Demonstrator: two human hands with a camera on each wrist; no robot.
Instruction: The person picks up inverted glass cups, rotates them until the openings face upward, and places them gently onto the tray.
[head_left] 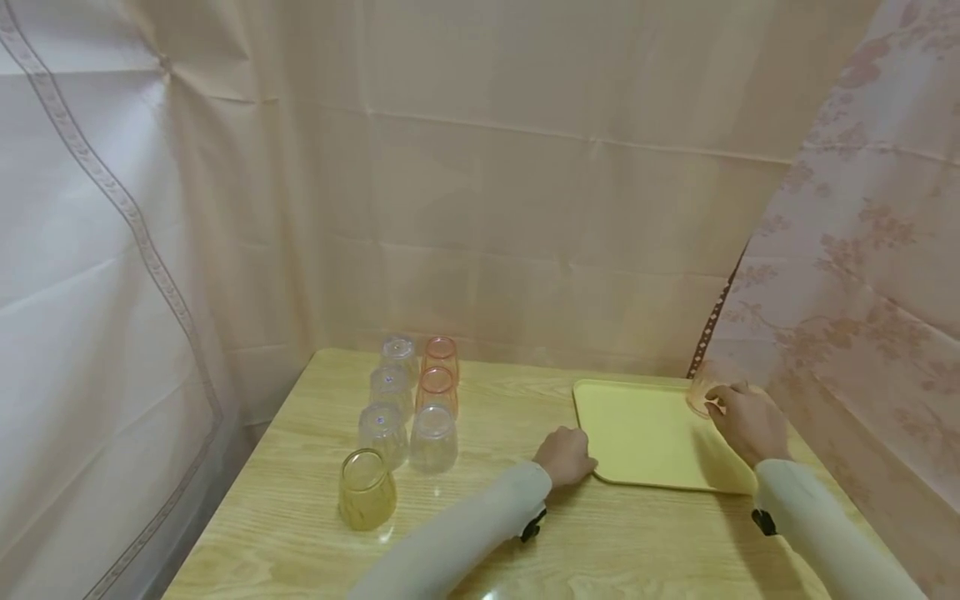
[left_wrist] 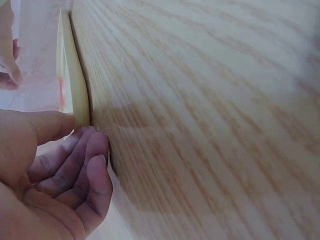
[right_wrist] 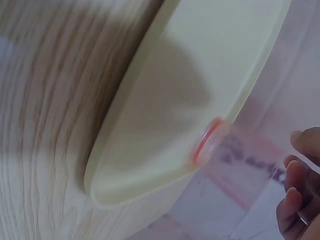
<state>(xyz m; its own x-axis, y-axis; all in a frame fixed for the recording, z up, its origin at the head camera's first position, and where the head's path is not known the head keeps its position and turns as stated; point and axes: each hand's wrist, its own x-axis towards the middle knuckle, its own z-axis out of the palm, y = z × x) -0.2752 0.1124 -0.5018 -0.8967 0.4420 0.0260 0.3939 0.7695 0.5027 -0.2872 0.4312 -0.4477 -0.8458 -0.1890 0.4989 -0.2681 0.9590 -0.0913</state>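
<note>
You had your left hand (head_left: 565, 457) at the near left corner of the tray (head_left: 652, 437), thumb on the rim and the other fingers bent against the edge, so it gripped the tray there; how far the fingertips reached beneath was hidden. Your right hand (head_left: 750, 421) was just beside the orange glass (right_wrist: 240, 167), which stood in the tray's far right corner. Its thumb and fingers were loosely bent and parted, with no hold that showed; whether a fingertip brushed the glass could not be told.

From the head view, that hand and its sleeve (head_left: 821, 525) covered part of the tray's right end, and the glass's pale wall faded into the cloth (head_left: 862, 275) behind. The right wrist view cut your fingers off at its edge; the left one showed the tray nearly edge-on.

On the table (head_left: 510, 400), well to your left, stood four clear glasses (head_left: 433, 437), two other orange glasses (head_left: 437, 396) and a yellow glass (head_left: 366, 492) nearest you. The front ones partly covered those behind. A small black object (head_left: 764, 522) under your right cuff was too dark to make out.
</note>
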